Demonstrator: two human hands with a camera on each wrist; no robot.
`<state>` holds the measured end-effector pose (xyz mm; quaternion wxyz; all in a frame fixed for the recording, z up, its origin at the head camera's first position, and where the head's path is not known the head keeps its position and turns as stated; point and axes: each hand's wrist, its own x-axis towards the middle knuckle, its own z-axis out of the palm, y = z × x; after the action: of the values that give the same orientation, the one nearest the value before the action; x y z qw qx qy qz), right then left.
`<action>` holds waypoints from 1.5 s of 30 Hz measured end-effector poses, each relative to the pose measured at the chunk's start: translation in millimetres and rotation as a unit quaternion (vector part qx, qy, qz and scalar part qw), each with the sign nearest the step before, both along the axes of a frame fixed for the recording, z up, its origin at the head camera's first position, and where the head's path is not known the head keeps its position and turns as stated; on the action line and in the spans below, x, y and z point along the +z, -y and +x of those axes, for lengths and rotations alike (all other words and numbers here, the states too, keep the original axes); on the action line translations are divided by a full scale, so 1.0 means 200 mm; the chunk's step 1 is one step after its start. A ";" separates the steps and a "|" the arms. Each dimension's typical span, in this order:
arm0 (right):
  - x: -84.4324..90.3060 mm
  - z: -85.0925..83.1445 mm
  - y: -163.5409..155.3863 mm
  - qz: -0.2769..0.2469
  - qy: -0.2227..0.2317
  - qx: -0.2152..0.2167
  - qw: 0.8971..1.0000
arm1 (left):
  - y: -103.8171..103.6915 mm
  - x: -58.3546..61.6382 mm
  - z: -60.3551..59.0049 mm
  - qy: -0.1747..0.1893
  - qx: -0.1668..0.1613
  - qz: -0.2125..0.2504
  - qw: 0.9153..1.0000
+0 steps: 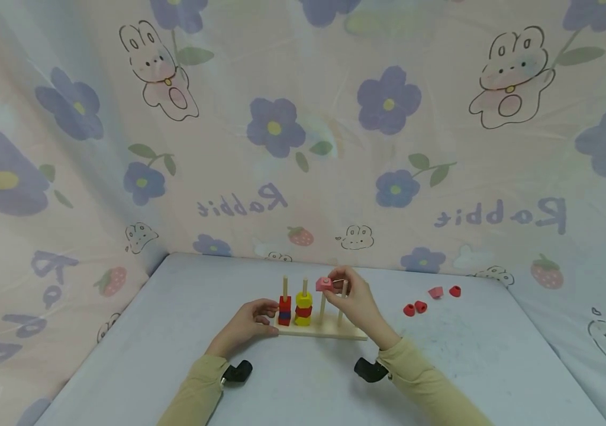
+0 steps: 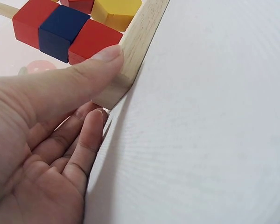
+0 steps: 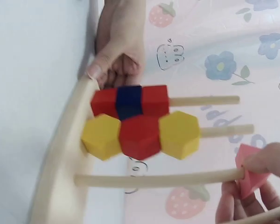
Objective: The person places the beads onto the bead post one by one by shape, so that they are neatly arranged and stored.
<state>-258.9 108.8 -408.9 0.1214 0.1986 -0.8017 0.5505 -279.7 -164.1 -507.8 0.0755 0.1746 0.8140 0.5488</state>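
A wooden peg stand [image 1: 323, 334] with upright pegs stands on the table. My left hand [image 1: 250, 322] grips its left end, thumb [image 2: 109, 55] on the base and the other fingers curled by the end. Near that hand, the first peg carries a blue block [image 2: 64, 31] between two red ones. The second peg holds a red block [image 3: 139, 137] between two yellow ones, all many-sided. My right hand [image 1: 358, 300] pinches a pink block [image 1: 324, 286] at the tip of the third peg [image 3: 163, 180]; the right wrist view shows the tip meeting the block. A fourth peg [image 1: 342, 296] is bare.
To the right of the stand lie several loose pieces: two red pieces [image 1: 415, 308] close together, a pinkish block [image 1: 436, 292] and another red piece [image 1: 455, 291]. A printed curtain [image 1: 329, 177] hangs behind the white table [image 1: 303, 384].
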 end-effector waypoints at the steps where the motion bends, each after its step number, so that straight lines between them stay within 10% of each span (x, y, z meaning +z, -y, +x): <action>1: -0.02 0.00 0.00 -0.009 0.010 -0.004 1.000 | 0.00 0.00 0.00 0.001 0.000 0.000 1.000; 8: -0.15 0.01 0.02 -0.047 0.051 -0.014 0.998 | -0.01 0.01 0.00 -0.003 -0.012 0.019 1.000; 24: -0.39 0.01 0.00 0.063 0.071 -0.032 0.995 | -0.02 0.16 0.09 0.005 -0.027 0.026 0.999; 45: -0.26 0.17 -0.18 0.088 0.092 0.063 0.990 | 0.00 0.01 -0.01 -0.011 -0.013 0.025 1.000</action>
<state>-225.7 145.6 -460.3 -0.0063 0.2071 -0.8407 0.5003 -280.8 -163.4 -505.7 0.0690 0.1930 0.7984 0.5662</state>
